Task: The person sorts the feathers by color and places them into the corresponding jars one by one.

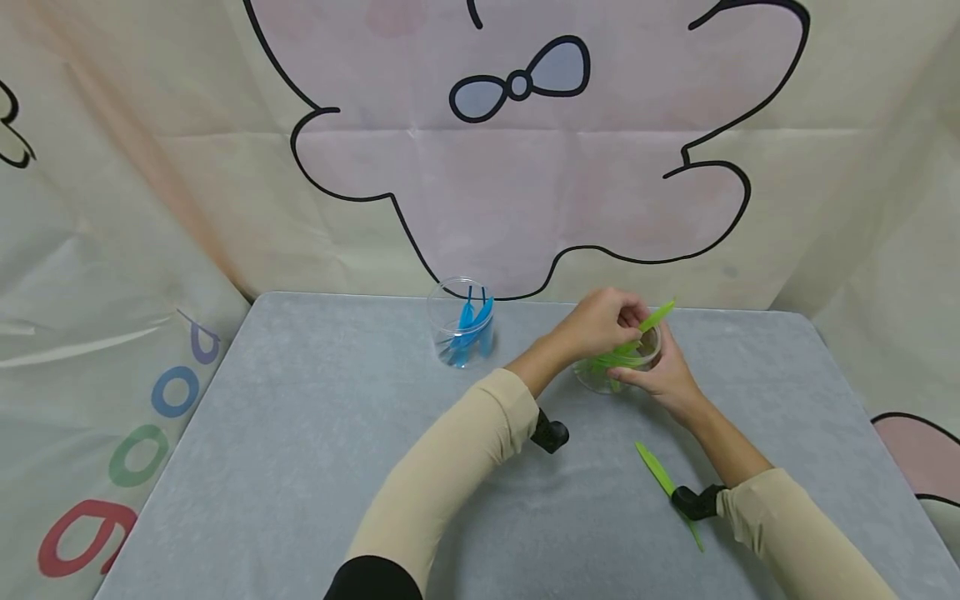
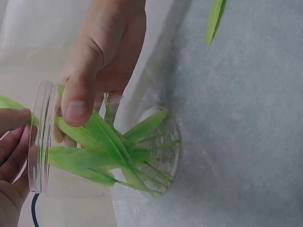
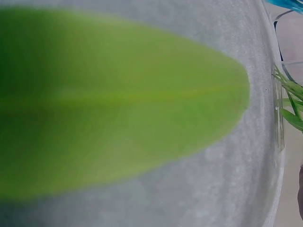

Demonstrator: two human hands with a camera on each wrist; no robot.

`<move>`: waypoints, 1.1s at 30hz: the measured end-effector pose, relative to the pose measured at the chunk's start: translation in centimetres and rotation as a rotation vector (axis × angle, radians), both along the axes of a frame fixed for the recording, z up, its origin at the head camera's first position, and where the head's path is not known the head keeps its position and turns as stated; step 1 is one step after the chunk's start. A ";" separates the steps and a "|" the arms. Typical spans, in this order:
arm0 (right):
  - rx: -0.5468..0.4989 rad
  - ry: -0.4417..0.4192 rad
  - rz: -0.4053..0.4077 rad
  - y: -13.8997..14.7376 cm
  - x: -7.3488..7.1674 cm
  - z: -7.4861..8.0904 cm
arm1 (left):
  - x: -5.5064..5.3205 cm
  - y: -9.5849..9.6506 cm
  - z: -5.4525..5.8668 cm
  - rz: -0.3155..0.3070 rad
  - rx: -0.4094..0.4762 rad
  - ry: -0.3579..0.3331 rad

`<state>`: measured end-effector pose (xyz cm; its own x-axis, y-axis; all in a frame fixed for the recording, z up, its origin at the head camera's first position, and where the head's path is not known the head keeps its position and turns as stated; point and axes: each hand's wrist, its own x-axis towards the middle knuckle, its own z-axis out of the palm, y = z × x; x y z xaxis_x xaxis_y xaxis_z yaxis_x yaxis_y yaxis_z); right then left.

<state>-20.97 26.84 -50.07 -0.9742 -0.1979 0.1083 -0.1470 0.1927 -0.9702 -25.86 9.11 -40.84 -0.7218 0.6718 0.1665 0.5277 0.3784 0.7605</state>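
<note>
A clear plastic jar with several green feathers inside leans toward the right on the table. My right hand holds it near the rim, thumb on the near side and fingers behind. At the jar's mouth my left hand pinches a green feather, whose tip points up and right past the rim. The left fingers overlap the rim in the left wrist view. Another green feather lies on the table below my right wrist; it looms large in the right wrist view.
A second clear jar with several blue feathers stands at the table's back edge, left of my hands. The grey cloth-covered table meets a printed curtain behind. Black wrist mounts stick out from both sleeves.
</note>
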 end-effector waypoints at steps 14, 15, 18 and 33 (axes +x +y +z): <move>0.008 0.015 -0.003 -0.1 0.7 -0.2 | 0.6 -0.2 -0.1 -0.045 -0.184 0.182; 0.015 0.014 -0.007 -0.1 0.8 -0.2 | 0.6 -0.3 -0.2 -0.043 -0.182 0.184; 0.016 0.007 -0.011 -0.2 0.9 -0.3 | 0.8 -0.6 -0.3 -0.039 -0.145 0.169; 0.031 0.049 -0.038 -0.3 1.1 -0.2 | 4.6 -3.5 -0.7 -0.200 0.240 -0.036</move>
